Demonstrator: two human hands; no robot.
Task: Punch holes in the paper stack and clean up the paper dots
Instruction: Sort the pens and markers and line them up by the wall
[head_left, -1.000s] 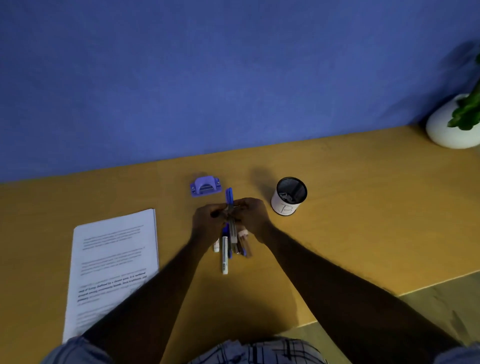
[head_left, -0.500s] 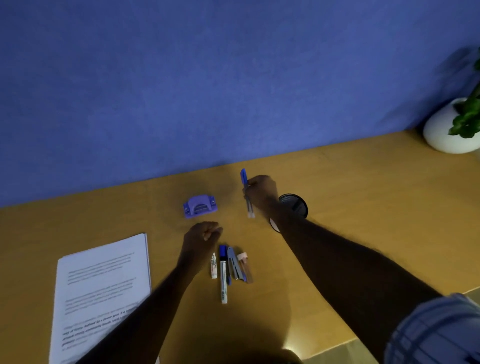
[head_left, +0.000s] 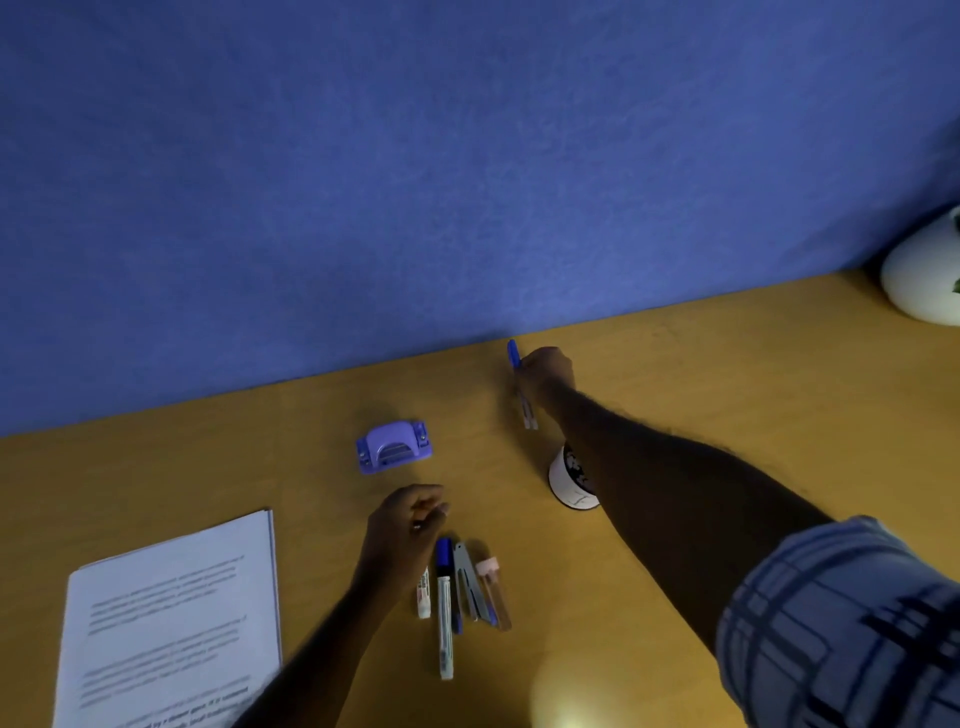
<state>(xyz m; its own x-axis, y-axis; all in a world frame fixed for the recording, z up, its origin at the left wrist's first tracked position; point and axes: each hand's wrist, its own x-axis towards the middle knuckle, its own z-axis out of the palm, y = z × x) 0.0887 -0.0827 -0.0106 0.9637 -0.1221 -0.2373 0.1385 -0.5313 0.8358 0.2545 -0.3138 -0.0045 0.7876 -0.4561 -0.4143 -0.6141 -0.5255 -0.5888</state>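
Since the frame 0.5 s earlier, the right hand (head_left: 545, 370) had carried its blue-capped pen (head_left: 525, 408) farther back toward the wall, past the pen cup (head_left: 567, 483), while the left hand (head_left: 405, 525) had hardly shifted.

At the far left, the paper stack (head_left: 171, 623) lay flat and squared on the desk (head_left: 727, 374), untouched, so no punching had begun. The purple hole punch (head_left: 393, 447) sat apart from it, nearer the wall, with its slot facing the person, probably ready to take the sheets. Just in front of the punch, the left hand hovered with fingers loosely curled and nothing visible in them, right above the loose pens (head_left: 457, 592). At least 4 of these lay side by side, likely waiting to be collected next. Further right, the right hand pinched the pen mid-barrel, cap pointing at the wall. Its forearm crossed over the cup, hiding most of the opening. A white plant pot (head_left: 919, 280) stood at the far right edge.
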